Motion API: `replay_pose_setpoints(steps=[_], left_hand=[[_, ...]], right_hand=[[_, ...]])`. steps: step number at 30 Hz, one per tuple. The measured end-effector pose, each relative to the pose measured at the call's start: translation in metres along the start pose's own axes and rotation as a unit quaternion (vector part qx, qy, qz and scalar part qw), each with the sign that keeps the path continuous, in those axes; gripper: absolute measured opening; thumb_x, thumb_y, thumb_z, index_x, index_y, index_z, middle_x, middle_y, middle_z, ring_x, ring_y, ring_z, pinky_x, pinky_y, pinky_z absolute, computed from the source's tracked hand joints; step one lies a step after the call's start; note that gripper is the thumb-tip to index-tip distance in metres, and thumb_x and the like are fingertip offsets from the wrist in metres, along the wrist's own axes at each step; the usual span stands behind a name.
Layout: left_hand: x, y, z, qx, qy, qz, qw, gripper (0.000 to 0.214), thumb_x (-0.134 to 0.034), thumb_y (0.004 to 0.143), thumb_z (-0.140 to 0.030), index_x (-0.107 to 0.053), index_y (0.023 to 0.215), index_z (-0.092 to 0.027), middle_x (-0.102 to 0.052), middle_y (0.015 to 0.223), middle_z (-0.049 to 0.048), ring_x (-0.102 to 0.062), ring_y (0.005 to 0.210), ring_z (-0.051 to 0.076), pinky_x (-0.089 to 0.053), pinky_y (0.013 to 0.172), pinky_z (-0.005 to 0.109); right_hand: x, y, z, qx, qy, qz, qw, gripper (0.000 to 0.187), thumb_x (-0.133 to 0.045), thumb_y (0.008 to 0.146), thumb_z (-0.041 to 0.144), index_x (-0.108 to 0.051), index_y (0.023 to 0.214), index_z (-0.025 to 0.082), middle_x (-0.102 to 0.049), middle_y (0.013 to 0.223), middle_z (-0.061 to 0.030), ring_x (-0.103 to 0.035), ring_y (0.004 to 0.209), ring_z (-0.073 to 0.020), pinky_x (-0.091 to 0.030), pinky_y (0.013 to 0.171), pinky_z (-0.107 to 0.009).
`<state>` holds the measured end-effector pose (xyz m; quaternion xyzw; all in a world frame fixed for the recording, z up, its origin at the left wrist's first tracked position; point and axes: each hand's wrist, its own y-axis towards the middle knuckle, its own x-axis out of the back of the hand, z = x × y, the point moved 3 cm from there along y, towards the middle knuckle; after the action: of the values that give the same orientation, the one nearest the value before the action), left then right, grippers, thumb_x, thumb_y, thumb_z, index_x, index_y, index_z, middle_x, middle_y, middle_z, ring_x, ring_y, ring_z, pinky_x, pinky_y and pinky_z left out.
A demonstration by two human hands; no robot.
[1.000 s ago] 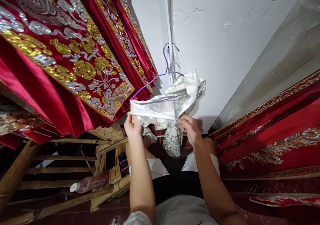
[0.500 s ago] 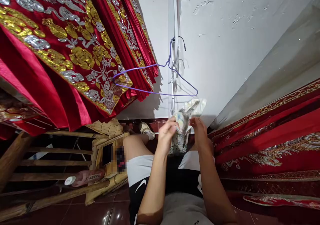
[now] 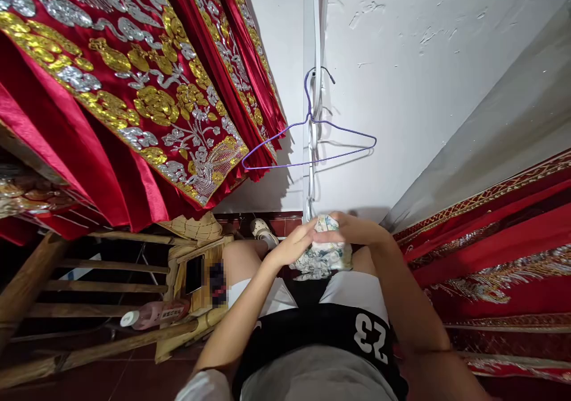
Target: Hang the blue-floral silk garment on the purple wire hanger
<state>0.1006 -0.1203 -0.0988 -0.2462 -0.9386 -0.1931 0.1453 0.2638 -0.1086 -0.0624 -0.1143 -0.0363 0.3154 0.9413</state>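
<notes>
A pale patterned cloth (image 3: 323, 258) is bunched over my knees. My left hand (image 3: 297, 243) grips its left side with curled fingers. My right hand (image 3: 354, 228) lies over its top and right side, fingers closed on it. Above them a bare purple wire hanger (image 3: 312, 142) hangs from a hook on the white wall, with nothing on it. My legs in black and white shorts are below the cloth.
Red garments with gold and silver embroidery (image 3: 134, 97) hang at the left. More red embroidered fabric (image 3: 491, 258) lies at the right. A bamboo stool (image 3: 196, 288) with two phones stands at the lower left, with a pink bottle (image 3: 154, 315) beside it.
The cloth came off the hanger and moved down to my knees. Both hands came together on it and bunched it. The hanger now hangs bare and has swung.
</notes>
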Motion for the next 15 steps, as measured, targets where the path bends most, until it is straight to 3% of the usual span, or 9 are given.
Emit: replay_pose_setpoints(steps=[2, 3, 5, 8, 10, 11, 13, 15], left_hand=[[-0.002, -0.006, 0.023, 0.025, -0.014, 0.060, 0.998, 0.067, -0.028, 0.103, -0.069, -0.069, 0.111, -0.017, -0.072, 0.110, 0.0111, -0.066, 0.103, 0.027, -0.051, 0.095, 0.037], [-0.001, -0.010, 0.033, 0.038, -0.001, 0.078, 0.996, 0.066, -0.030, 0.102, -0.069, -0.069, 0.094, -0.017, -0.071, 0.093, 0.0079, -0.064, 0.087, 0.024, -0.051, 0.083, 0.034], [0.008, -0.020, 0.047, 0.054, 0.059, 0.088, 0.993, 0.058, -0.042, 0.101, -0.065, -0.063, 0.076, -0.017, -0.064, 0.075, 0.0031, -0.057, 0.071, 0.019, -0.045, 0.070, 0.029], [0.036, -0.034, 0.052, 0.070, 0.166, 0.077, 0.981, 0.048, -0.060, 0.094, -0.057, -0.059, 0.065, -0.019, -0.058, 0.064, 0.0008, -0.051, 0.062, 0.017, -0.038, 0.064, 0.027], [0.058, -0.037, 0.048, 0.085, 0.211, 0.061, 0.972, 0.048, -0.065, 0.090, -0.055, -0.056, 0.059, -0.020, -0.054, 0.056, 0.0001, -0.045, 0.054, 0.016, -0.035, 0.061, 0.028], [0.069, -0.036, 0.044, 0.089, 0.222, 0.050, 0.970, 0.049, -0.067, 0.088, -0.055, -0.054, 0.056, -0.021, -0.052, 0.053, -0.0001, -0.042, 0.051, 0.016, -0.034, 0.060, 0.028], [0.091, -0.031, 0.033, 0.078, 0.218, 0.002, 0.973, 0.050, -0.072, 0.084, -0.053, -0.052, 0.050, -0.022, -0.050, 0.049, 0.0001, -0.039, 0.047, 0.016, -0.034, 0.059, 0.028], [0.111, -0.025, 0.023, 0.055, 0.195, -0.065, 0.977, 0.049, -0.078, 0.079, -0.048, -0.053, 0.046, -0.023, -0.054, 0.050, 0.0015, -0.041, 0.045, 0.016, -0.035, 0.057, 0.028]], right_hand=[[0.012, -0.004, 0.022, 0.001, -0.155, 0.034, 0.987, 0.018, -0.082, 0.071, 0.028, -0.068, 0.067, 0.017, -0.064, 0.062, -0.0004, -0.057, 0.060, -0.0163, -0.044, 0.057, -0.028], [0.022, -0.005, 0.032, 0.013, -0.206, 0.023, 0.978, 0.012, -0.077, 0.072, 0.024, -0.069, 0.066, 0.016, -0.065, 0.063, -0.0006, -0.057, 0.060, -0.0157, -0.043, 0.057, -0.027], [0.049, -0.002, 0.051, 0.075, -0.245, -0.079, 0.963, 0.008, -0.068, 0.072, 0.019, -0.075, 0.075, 0.016, -0.071, 0.073, -0.0029, -0.060, 0.063, -0.0169, -0.045, 0.058, -0.028], [0.091, 0.011, 0.067, 0.206, -0.254, -0.270, 0.906, 0.041, -0.062, 0.071, 0.016, -0.078, 0.109, 0.019, -0.076, 0.108, -0.0080, -0.069, 0.086, -0.0232, -0.053, 0.075, -0.034], [0.107, 0.030, 0.065, 0.273, -0.262, -0.319, 0.869, 0.052, -0.063, 0.073, 0.017, -0.073, 0.124, 0.022, -0.071, 0.129, -0.0089, -0.066, 0.110, -0.0265, -0.051, 0.094, -0.039], [0.111, 0.041, 0.061, 0.287, -0.262, -0.322, 0.863, 0.051, -0.062, 0.075, 0.017, -0.072, 0.125, 0.023, -0.069, 0.133, -0.0086, -0.064, 0.116, -0.0266, -0.048, 0.100, -0.040], [0.113, 0.062, 0.049, 0.281, -0.251, -0.316, 0.871, 0.035, -0.059, 0.082, 0.021, -0.074, 0.113, 0.022, -0.073, 0.121, -0.0076, -0.064, 0.108, -0.0243, -0.046, 0.098, -0.038], [0.113, 0.074, 0.037, 0.267, -0.231, -0.322, 0.878, 0.020, -0.054, 0.086, 0.024, -0.073, 0.091, 0.021, -0.073, 0.093, -0.0042, -0.061, 0.084, -0.0199, -0.046, 0.083, -0.033]])
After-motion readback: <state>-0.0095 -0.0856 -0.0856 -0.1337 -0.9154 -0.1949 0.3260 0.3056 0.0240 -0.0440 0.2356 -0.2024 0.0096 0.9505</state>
